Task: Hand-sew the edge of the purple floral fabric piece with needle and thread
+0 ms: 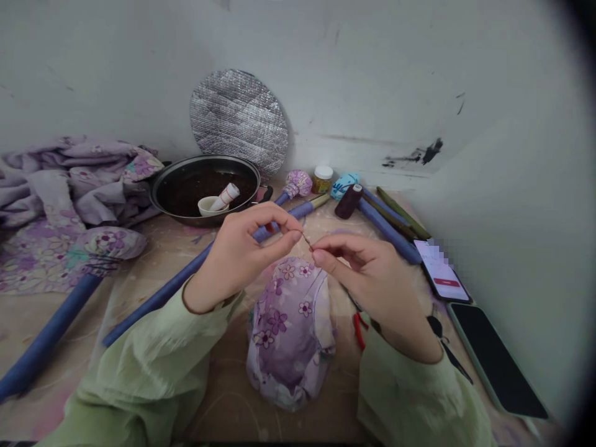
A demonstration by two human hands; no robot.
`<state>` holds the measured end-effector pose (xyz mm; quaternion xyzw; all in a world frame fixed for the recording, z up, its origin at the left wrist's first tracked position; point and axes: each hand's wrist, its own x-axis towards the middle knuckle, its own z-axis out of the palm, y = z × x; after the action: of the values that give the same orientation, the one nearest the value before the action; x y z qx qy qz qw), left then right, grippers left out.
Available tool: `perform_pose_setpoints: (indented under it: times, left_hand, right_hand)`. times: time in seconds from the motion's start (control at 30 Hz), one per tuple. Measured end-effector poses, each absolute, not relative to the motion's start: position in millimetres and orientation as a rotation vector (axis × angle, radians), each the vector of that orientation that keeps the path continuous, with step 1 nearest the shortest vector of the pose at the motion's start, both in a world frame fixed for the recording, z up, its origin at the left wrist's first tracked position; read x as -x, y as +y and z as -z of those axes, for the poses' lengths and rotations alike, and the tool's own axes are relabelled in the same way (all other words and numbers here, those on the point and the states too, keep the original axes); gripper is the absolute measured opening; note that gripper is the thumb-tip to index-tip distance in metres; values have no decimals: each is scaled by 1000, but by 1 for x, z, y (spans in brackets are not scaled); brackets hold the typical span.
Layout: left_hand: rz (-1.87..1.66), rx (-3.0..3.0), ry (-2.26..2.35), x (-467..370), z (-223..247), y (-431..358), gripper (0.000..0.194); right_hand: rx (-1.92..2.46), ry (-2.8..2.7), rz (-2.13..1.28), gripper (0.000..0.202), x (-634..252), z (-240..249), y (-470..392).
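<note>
My left hand point(249, 251) is closed in a pinch, and my right hand point(372, 279) pinches just to its right and slightly lower. A short, thin dark thread point(307, 240) spans the small gap between the fingertips; whether a needle is there too I cannot tell. Below both hands lies a purple flowered cloth piece point(284, 323) with gathered, folded edges, touched by neither hand. Red-handled scissors point(358, 331) rest beside my right wrist, partly hidden by it. A dark thread spool point(349, 202) lies tilted beyond the right hand.
A black pan point(172, 208) holding a white cup point(208, 208) stands at back left, before a silver quilted disc point(239, 118). Flowered fabric point(41, 205) and blue-wrapped sticks point(56, 335) lie left. Two phones point(442, 270) and black scissors point(454, 357) are right. A small jar point(322, 180) stands behind.
</note>
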<state>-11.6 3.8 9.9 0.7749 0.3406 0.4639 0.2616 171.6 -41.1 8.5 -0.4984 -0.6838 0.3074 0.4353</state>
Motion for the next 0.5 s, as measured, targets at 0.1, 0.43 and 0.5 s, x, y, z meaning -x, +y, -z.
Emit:
perform_pose_setpoints:
  times: [0.1,0.43,0.5]
  left_hand:
    - [-1234,-2107,911,12,-10,4,6]
    - [-1133,-2183,731,14,-11,5,19]
    - [-1048,-2226,644,12,-10,3,21]
  right_hand:
    - [1259,-1694,-751,9,-172,-9,-41]
    - [1274,-1892,-595,11,-180,-14,-44]
    - [1272,-1949,-526,12,-181,-16,-44]
